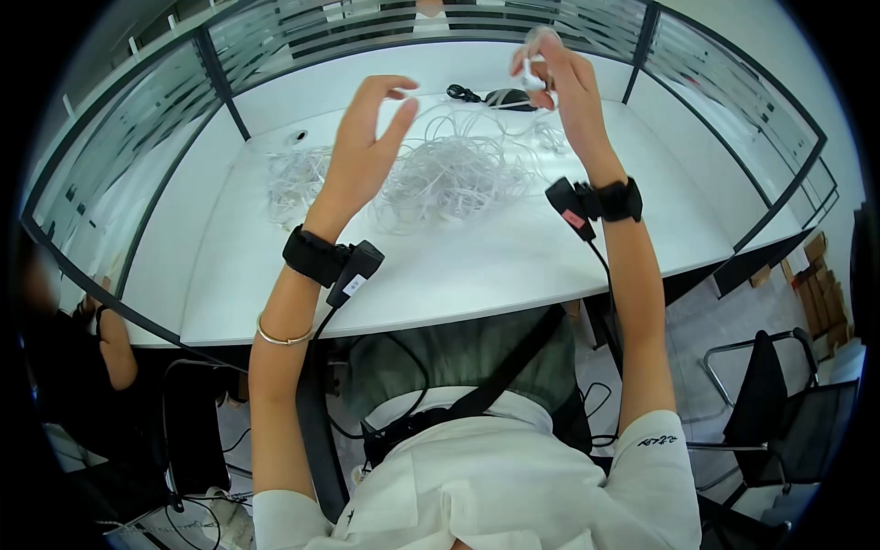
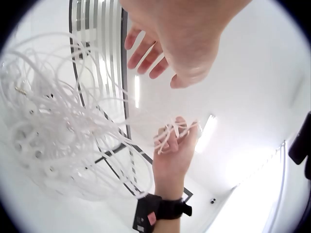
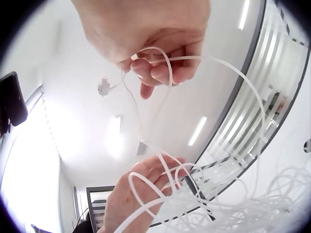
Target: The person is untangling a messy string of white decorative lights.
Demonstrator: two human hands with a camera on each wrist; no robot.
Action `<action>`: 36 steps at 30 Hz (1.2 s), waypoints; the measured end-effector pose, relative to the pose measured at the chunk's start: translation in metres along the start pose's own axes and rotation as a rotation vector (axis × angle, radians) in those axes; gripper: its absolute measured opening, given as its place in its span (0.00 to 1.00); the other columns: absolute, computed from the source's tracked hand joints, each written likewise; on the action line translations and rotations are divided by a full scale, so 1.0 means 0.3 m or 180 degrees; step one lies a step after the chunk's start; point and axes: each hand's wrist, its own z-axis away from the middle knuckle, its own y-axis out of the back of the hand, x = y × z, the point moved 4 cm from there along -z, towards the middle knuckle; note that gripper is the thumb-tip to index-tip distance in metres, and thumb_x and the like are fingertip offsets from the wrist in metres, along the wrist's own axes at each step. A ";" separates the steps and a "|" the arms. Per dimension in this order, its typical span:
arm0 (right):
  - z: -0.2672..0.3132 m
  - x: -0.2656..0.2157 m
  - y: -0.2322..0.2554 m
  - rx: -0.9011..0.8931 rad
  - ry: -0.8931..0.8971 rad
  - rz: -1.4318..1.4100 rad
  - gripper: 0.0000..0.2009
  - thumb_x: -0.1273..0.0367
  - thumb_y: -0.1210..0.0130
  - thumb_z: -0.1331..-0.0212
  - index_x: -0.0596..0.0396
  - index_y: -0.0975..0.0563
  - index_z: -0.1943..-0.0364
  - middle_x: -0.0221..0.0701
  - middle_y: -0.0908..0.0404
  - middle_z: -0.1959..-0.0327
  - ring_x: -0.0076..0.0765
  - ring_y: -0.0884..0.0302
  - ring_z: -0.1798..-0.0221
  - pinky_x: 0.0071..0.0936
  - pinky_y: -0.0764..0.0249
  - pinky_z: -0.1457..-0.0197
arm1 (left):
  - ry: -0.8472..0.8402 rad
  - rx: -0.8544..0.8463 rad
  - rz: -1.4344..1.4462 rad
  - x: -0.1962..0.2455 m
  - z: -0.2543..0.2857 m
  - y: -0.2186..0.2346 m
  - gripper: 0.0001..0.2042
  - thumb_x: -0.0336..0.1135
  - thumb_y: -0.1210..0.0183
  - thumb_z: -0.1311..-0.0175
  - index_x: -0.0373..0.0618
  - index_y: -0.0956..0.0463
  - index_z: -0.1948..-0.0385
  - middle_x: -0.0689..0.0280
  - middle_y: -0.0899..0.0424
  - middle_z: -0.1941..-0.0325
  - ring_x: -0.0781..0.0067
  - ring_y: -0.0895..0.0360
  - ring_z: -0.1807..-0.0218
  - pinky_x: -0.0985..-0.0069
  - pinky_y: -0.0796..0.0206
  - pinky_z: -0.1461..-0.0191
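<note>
A large tangle of white earphone cables (image 1: 454,179) lies on the white desk, with a smaller clump (image 1: 295,179) to its left. My right hand (image 1: 573,96) is raised above the far right side of the pile. Its curled fingers grip a white earphone cable (image 3: 167,73); in the right wrist view an earbud (image 3: 103,89) dangles beside them. From this grip, strands run down to the tangle. My left hand (image 1: 360,147) hovers over the left part of the pile, fingers spread and thumb apart, holding nothing.
A dark object with a coiled black cord (image 1: 464,93) lies at the back of the desk (image 1: 385,284). Low partitions with striped glass (image 1: 440,27) enclose the desk. Another person (image 1: 82,376) sits at left; a black chair (image 1: 775,412) stands at right.
</note>
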 end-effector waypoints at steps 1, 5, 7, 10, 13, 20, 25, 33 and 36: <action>-0.017 -0.027 -0.018 -0.0283 -0.0020 0.0186 0.23 0.54 0.62 0.29 0.56 0.27 0.74 0.21 0.33 0.80 0.13 0.51 0.83 0.18 0.54 0.79 | 0.0054 -0.0207 0.0265 0.020 -0.008 -0.029 0.12 0.38 0.49 0.33 0.39 0.28 0.57 0.62 0.23 0.55 0.70 0.27 0.53 0.73 0.40 0.44; -0.105 -0.053 -0.053 -0.0967 0.0340 0.0519 0.20 0.54 0.53 0.33 0.54 0.28 0.76 0.22 0.29 0.81 0.15 0.50 0.83 0.18 0.50 0.79 | 0.0389 -0.1043 0.0994 0.077 -0.044 -0.098 0.14 0.41 0.51 0.30 0.38 0.26 0.67 0.66 0.22 0.67 0.78 0.27 0.62 0.79 0.37 0.52; -0.129 -0.096 -0.045 -0.0696 0.0098 0.1365 0.14 0.59 0.49 0.36 0.58 0.27 0.62 0.25 0.27 0.75 0.24 0.35 0.73 0.22 0.37 0.66 | 0.0743 -0.0997 0.0514 0.064 -0.045 -0.092 0.16 0.41 0.50 0.31 0.36 0.27 0.73 0.67 0.25 0.76 0.77 0.29 0.70 0.78 0.37 0.61; -0.120 -0.153 -0.019 -0.0254 0.0619 0.2559 0.14 0.60 0.45 0.39 0.58 0.27 0.59 0.28 0.27 0.70 0.27 0.32 0.68 0.23 0.35 0.62 | 0.0815 -0.0663 0.0127 -0.003 -0.037 -0.071 0.18 0.42 0.50 0.32 0.36 0.28 0.78 0.65 0.28 0.84 0.78 0.32 0.80 0.76 0.39 0.73; -0.074 -0.070 0.017 -0.0044 0.1509 0.2876 0.15 0.57 0.34 0.50 0.52 0.25 0.75 0.22 0.41 0.88 0.21 0.47 0.83 0.20 0.48 0.79 | 0.1090 -0.0240 0.0194 -0.086 -0.015 -0.019 0.18 0.41 0.51 0.32 0.36 0.28 0.78 0.64 0.26 0.83 0.78 0.27 0.80 0.78 0.37 0.73; -0.057 0.202 0.072 -0.0149 0.0075 0.2325 0.12 0.60 0.42 0.41 0.54 0.24 0.72 0.22 0.31 0.83 0.20 0.32 0.78 0.21 0.36 0.72 | 0.1944 0.0035 -0.0458 -0.311 -0.058 0.007 0.23 0.49 0.54 0.31 0.39 0.26 0.81 0.65 0.26 0.88 0.76 0.26 0.85 0.79 0.37 0.76; -0.085 0.244 0.106 0.0617 -0.0998 -0.0560 0.16 0.57 0.46 0.37 0.52 0.27 0.76 0.21 0.34 0.84 0.20 0.32 0.78 0.19 0.34 0.66 | 0.2099 0.0259 0.0618 -0.305 -0.088 0.012 0.27 0.54 0.55 0.30 0.40 0.26 0.82 0.68 0.30 0.90 0.80 0.32 0.85 0.79 0.41 0.77; -0.217 0.078 0.043 0.0348 -0.1203 -0.0215 0.22 0.54 0.47 0.37 0.50 0.36 0.84 0.16 0.49 0.87 0.14 0.57 0.83 0.20 0.60 0.78 | 0.1416 -0.0937 0.1872 -0.163 -0.193 -0.123 0.14 0.39 0.53 0.33 0.37 0.25 0.58 0.62 0.19 0.58 0.70 0.24 0.55 0.73 0.39 0.43; -0.248 0.047 0.016 0.0047 -0.0444 0.1131 0.19 0.59 0.42 0.40 0.54 0.32 0.83 0.16 0.45 0.86 0.13 0.54 0.81 0.18 0.58 0.78 | 0.1631 -0.1536 0.2487 -0.068 -0.210 -0.202 0.14 0.36 0.50 0.36 0.39 0.27 0.53 0.64 0.20 0.60 0.73 0.25 0.57 0.75 0.37 0.46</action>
